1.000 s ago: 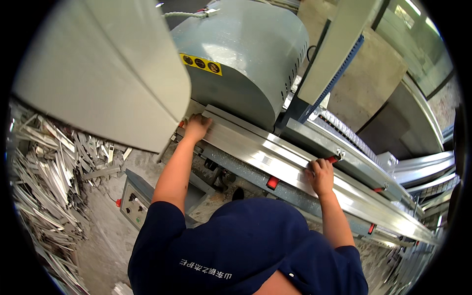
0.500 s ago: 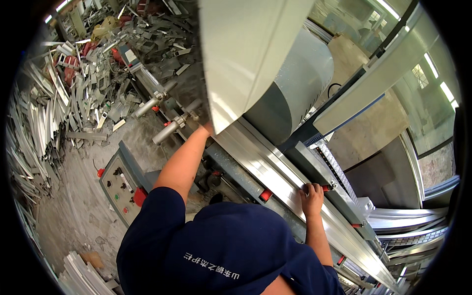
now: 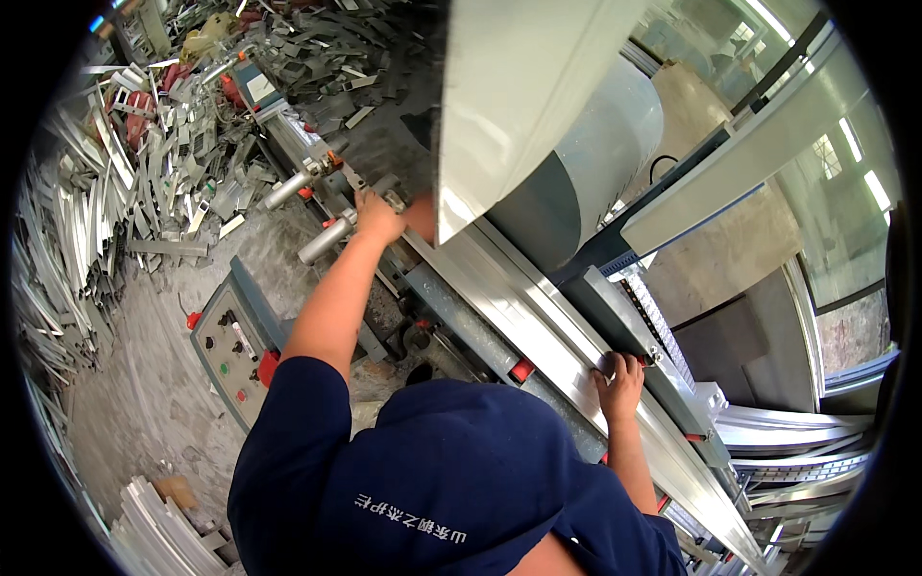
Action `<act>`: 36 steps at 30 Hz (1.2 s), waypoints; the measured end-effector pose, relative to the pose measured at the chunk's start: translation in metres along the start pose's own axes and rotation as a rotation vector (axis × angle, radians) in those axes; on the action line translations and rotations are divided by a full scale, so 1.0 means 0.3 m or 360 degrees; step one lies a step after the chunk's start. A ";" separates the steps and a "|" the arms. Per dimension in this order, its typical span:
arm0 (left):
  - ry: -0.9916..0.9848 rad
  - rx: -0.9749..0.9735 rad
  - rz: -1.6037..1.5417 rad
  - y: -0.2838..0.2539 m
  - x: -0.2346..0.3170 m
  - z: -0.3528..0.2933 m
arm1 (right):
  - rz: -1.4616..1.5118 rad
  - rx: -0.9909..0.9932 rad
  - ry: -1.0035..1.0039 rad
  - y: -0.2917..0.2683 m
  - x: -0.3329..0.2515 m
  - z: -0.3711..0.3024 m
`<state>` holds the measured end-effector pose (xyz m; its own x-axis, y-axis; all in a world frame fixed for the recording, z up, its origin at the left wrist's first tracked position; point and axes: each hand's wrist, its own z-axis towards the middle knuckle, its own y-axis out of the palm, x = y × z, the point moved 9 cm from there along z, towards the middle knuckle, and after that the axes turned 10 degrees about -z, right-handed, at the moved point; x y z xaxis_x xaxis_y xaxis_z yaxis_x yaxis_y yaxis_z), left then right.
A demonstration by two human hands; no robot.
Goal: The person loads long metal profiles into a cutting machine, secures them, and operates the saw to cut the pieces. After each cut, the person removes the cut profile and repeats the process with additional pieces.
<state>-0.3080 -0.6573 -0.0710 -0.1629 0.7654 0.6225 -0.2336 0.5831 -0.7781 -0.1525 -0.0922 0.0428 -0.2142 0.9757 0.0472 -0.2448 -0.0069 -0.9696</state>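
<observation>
Long, shiny metal profiles (image 3: 519, 322) lie diagonally along the bed of a cutting machine. My right hand (image 3: 621, 386) rests on them near a red-tipped stop, its fingers bent over a raised edge and its thumb to the left. Farther up the bed, my left hand (image 3: 381, 219) reaches out beside a silver clamp cylinder (image 3: 328, 240). Its fingers are closed around something small and thin by the clamp, which I cannot make out. A large pale guard panel (image 3: 528, 106) hangs over the far end of the profiles and hides what lies behind it.
A control panel (image 3: 230, 350) with a red knob stands left of my left arm. Metal offcuts (image 3: 192, 163) are heaped at the far left. Long strips (image 3: 158, 533) lie at the lower left. Curved profiles (image 3: 797, 427) are stacked at the right, below a glass partition.
My left hand has come out from behind the guard panel and moved left to the clamps. My right hand stays on the profiles. The view has shifted slightly.
</observation>
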 end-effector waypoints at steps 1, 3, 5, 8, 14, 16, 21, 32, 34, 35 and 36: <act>-0.0056 -0.0058 -0.0116 -0.023 0.039 -0.002 | -0.0010 -0.0020 0.0031 0.005 0.012 -0.003; -0.0209 -0.0245 0.0052 -0.047 0.118 -0.018 | -0.0004 -0.0023 -0.0006 0.015 0.034 -0.019; 0.0093 -0.0066 0.0317 -0.102 0.219 -0.058 | 0.0018 -0.0014 -0.0036 0.015 0.045 -0.028; 0.0107 -0.0112 0.0249 -0.151 0.301 -0.100 | 0.0040 0.0040 -0.0045 0.002 0.049 -0.047; -0.0011 -0.0144 0.0288 -0.067 0.298 -0.136 | 0.0065 0.0056 -0.0090 0.016 0.074 -0.069; -0.0033 -0.0138 0.0224 -0.035 0.274 -0.146 | 0.0083 0.0069 -0.0130 0.019 0.072 -0.068; -0.0130 -0.0212 -0.0027 0.033 0.270 -0.159 | 0.0081 0.0050 -0.0219 0.027 0.087 -0.073; -0.0138 0.0297 -0.0857 0.085 0.186 -0.278 | 0.0103 -0.0116 -0.0585 0.024 0.091 -0.079; -0.0169 0.0278 -0.0894 0.093 0.195 -0.279 | 0.0097 -0.0157 -0.0593 0.027 0.090 -0.077; -0.0193 0.0272 -0.0912 0.093 0.195 -0.287 | 0.0088 -0.0181 -0.0590 0.031 0.091 -0.075; -0.0190 0.0236 -0.0892 0.093 0.201 -0.292 | 0.0079 -0.0206 -0.0587 0.037 0.092 -0.078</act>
<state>-0.2405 -0.5711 -0.0626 -0.0805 0.3106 0.9471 -0.4453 0.8389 -0.3129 -0.1391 -0.0604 0.0276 -0.5542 0.8302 0.0596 -0.1094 -0.0016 -0.9940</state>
